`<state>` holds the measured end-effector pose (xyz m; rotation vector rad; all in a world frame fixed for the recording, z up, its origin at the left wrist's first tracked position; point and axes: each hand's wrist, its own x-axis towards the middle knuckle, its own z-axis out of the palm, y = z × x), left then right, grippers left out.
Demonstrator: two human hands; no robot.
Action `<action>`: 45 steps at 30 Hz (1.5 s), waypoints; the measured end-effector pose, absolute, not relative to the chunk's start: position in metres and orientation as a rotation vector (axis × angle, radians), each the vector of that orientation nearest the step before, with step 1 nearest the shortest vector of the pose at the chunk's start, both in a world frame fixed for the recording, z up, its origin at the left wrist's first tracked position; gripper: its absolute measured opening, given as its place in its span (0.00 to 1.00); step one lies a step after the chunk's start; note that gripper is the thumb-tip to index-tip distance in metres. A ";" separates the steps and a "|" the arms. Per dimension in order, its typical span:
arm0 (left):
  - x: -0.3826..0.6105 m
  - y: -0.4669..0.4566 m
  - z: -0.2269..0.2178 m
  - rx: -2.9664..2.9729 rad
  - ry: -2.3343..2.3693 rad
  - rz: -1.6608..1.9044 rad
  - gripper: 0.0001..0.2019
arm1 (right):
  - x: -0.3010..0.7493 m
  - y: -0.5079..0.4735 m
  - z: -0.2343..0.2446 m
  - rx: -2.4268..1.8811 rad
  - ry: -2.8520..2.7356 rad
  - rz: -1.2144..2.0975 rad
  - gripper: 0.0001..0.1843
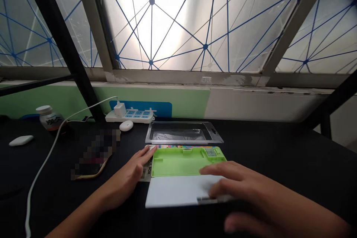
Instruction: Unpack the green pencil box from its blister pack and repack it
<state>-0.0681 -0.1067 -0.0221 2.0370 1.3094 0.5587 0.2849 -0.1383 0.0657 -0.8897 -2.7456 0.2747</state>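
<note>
A pencil box [178, 165] lies open in front of me, its light-green tray facing up. Its white lid [175, 193] is folded toward me, with a dark strip near the front edge. Under the tray, a printed card [145, 173] shows "BOX" lettering at the left. My left hand [134, 171] rests along the tray's left side, fingers stretched out at its upper-left corner. Over the right part of tray and lid is my right hand [237, 186], slightly blurred, fingers apart and nothing visible in them; whether it touches the lid I cannot tell.
A clear plastic package shell [184, 132] lies behind the box. At the back left stand a power strip [134, 116] with a charger, a round white case [126, 125] and a bottle [50, 118]. A white cable [52, 145] crosses the left side. A pixelated object [96, 154] lies nearby.
</note>
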 end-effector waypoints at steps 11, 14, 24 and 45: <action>-0.059 -0.103 -0.022 2.043 1.433 0.534 0.38 | 0.353 -0.107 -0.017 -1.364 -2.495 0.508 0.56; -0.062 -0.104 -0.024 1.959 1.402 0.618 0.32 | 0.348 -0.104 -0.019 -1.336 -2.308 0.653 0.44; -0.063 -0.105 -0.030 1.954 1.315 0.649 0.41 | 0.342 -0.101 -0.030 -1.396 -2.205 0.576 0.44; -0.011 -0.019 -0.016 2.179 1.689 0.627 0.40 | 0.319 -0.008 -0.029 -1.303 -2.205 0.248 0.33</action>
